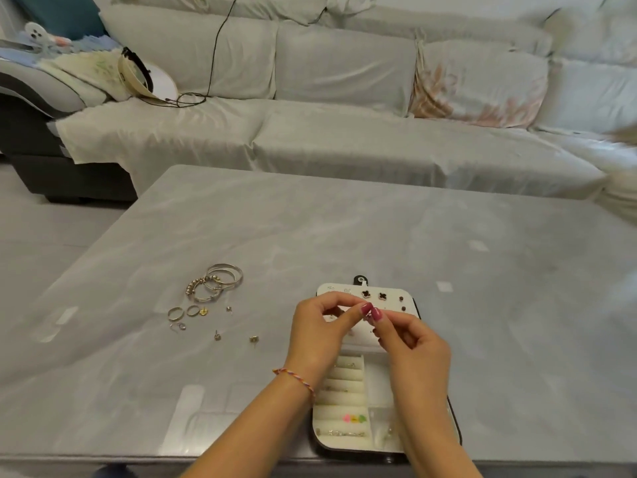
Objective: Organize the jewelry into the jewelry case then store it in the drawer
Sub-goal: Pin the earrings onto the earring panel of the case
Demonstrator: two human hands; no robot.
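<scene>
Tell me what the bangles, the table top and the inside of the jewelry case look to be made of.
Bangles: thin polished metal, silver to pale gold, judging by the bright glints.
Table top: glossy grey marble-look slab, veined and reflective; stone or glass over print, cannot tell.
Jewelry case inside: cream padded lining, matte, probably velvet or faux leather.

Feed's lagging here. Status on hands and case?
Both hands, left and right, pinching a small earring above open jewelry case. Bangles, rings loose on table. Nothing blocking.
</scene>
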